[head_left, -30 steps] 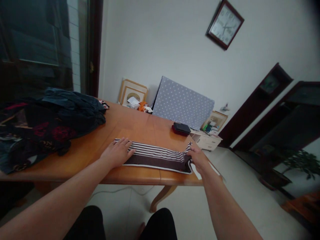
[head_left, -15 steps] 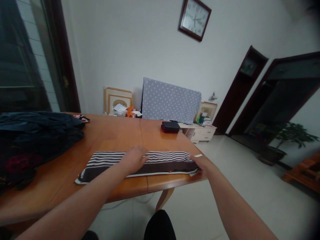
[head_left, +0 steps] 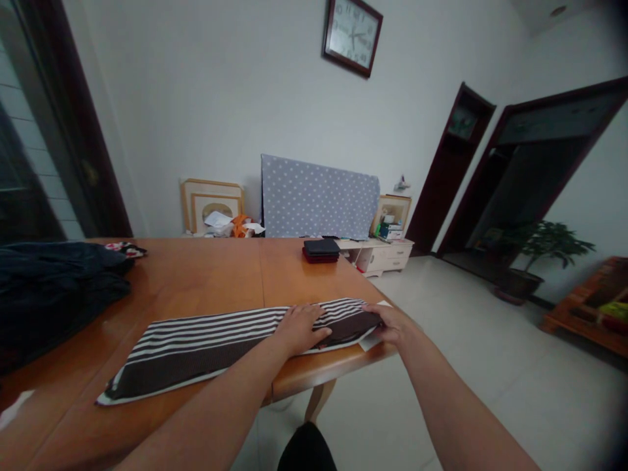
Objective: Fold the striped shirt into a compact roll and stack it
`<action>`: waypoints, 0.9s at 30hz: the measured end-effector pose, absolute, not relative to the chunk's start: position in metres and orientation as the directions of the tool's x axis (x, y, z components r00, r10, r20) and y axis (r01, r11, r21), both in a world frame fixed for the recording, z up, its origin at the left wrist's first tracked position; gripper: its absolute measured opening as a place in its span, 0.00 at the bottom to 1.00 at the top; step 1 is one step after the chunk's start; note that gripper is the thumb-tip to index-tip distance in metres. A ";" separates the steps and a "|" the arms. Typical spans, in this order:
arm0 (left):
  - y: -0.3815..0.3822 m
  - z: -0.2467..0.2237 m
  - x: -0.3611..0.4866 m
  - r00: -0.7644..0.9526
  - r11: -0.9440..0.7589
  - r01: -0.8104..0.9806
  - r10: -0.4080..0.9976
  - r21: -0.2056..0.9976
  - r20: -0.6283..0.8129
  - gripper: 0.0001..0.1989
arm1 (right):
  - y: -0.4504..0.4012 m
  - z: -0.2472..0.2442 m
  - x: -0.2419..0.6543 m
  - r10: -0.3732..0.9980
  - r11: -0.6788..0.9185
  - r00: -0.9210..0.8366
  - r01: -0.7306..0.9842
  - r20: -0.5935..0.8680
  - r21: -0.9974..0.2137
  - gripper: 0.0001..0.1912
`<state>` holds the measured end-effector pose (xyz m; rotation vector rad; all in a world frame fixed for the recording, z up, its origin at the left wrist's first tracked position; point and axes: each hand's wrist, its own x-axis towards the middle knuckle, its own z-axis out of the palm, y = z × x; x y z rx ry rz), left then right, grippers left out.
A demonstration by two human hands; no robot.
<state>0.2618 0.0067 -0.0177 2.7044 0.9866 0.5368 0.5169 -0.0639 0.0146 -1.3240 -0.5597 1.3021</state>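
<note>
Here, the striped cloth (head_left: 196, 347) lies along the surface (head_left: 210, 275), stretching mostly leftward from both hands' fingers; the left hand (head_left: 300, 329) rests on it, thumb apart; the right hand (head_left: 393, 322) touches its right end, clamped or not unclear.

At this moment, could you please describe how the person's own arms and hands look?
The left hand and right hand are both bare, without gloves. No sleeve covers the visible forearms, and I see no watch or bracelet.
</note>
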 end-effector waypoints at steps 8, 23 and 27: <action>0.002 -0.014 0.265 0.707 -0.765 0.582 0.644 0.278 0.292 0.31 | -0.067 0.044 0.469 0.946 -0.193 0.137 -0.493 -0.294 -0.848 0.09; 0.007 -0.005 0.258 0.725 -0.764 0.535 0.634 0.361 0.267 0.28 | -0.047 0.035 0.415 0.978 -0.165 0.053 -0.402 -0.202 -0.901 0.12; 0.018 0.003 0.229 0.679 -0.734 0.539 0.668 0.412 0.303 0.18 | -0.051 0.037 0.416 0.980 -0.175 0.037 -0.321 -0.197 -0.931 0.16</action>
